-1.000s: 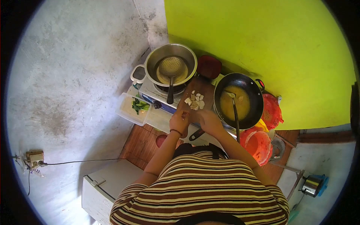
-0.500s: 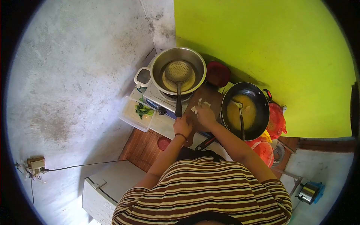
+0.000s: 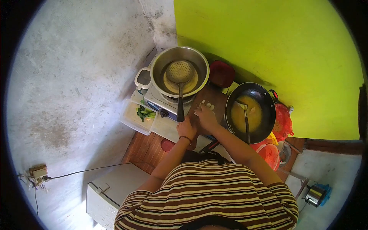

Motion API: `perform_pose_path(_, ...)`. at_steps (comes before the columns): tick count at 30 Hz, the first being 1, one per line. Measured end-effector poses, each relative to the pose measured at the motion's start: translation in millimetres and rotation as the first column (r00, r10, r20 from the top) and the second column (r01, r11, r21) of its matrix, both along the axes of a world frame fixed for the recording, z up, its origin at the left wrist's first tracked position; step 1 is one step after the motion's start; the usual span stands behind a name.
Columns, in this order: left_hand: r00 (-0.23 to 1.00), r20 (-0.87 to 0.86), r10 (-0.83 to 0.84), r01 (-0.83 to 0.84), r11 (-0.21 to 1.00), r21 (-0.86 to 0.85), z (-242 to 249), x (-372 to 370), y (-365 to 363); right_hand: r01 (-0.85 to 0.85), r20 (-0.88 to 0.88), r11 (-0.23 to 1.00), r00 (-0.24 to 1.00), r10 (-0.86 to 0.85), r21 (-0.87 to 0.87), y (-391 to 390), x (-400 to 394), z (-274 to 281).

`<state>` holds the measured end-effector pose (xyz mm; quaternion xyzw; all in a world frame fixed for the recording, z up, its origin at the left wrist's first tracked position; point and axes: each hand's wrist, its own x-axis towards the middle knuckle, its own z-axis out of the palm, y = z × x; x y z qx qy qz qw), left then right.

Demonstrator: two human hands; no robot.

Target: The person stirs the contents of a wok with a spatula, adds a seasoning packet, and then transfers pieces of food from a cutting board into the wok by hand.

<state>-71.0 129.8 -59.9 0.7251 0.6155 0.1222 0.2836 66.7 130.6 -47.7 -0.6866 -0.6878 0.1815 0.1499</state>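
Two cooking vessels stand near the centre of the frame. The steel pot (image 3: 196, 61), upper centre, contains liquid and a perforated skimmer (image 3: 180, 71), its dark handle reaching over the near rim. The black wok (image 3: 264, 124), right of centre, contains yellowish liquid and a spatula (image 3: 246, 117). A clear plastic box (image 3: 130, 122), left of the stove, contains green leaves (image 3: 145, 113). A dark red container (image 3: 222, 73) sits between pot and wok, against the green wall (image 3: 268, 42); its contents cannot be made out.

The left hand (image 3: 186, 128) is at the near left edge of the brown board (image 3: 215, 100), fingers curled close together; their exact grip cannot be told. The right hand (image 3: 207, 119) is over the board, fingers bent downward at the pale cut pieces (image 3: 208, 104); whether they pinch any cannot be told. The board lies between stove (image 3: 153, 96) and wok.

Reddish-brown flooring (image 3: 143, 153) shows lower left of the counter. A stained grey wall (image 3: 76, 76) fills the left.
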Motion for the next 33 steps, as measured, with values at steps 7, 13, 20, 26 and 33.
perform_pose_path(7,0.947,0.168,0.273,-0.262,0.961,-0.086,-39,-12,-18,-0.046,0.008,0.973,0.999,0.045,0.228,-3,6,-10)
perform_pose_path(13,0.976,0.188,0.108,0.000,0.867,-0.499,-49,-16,-25,-0.024,0.018,0.975,1.000,0.021,0.222,-8,2,-6)
perform_pose_path(20,0.974,0.200,0.101,-0.013,0.917,-0.399,-42,-14,-36,-0.014,0.012,0.991,1.000,0.013,0.134,-15,2,11)
perform_pose_path(26,0.987,0.063,0.145,-0.153,0.979,0.133,-32,-10,-43,0.047,0.010,0.981,0.999,-0.050,0.187,-27,9,32)
perform_pose_path(33,0.963,0.253,-0.088,0.019,0.965,0.262,31,24,-25,0.275,0.069,0.884,0.944,-0.323,0.377,-64,50,78)
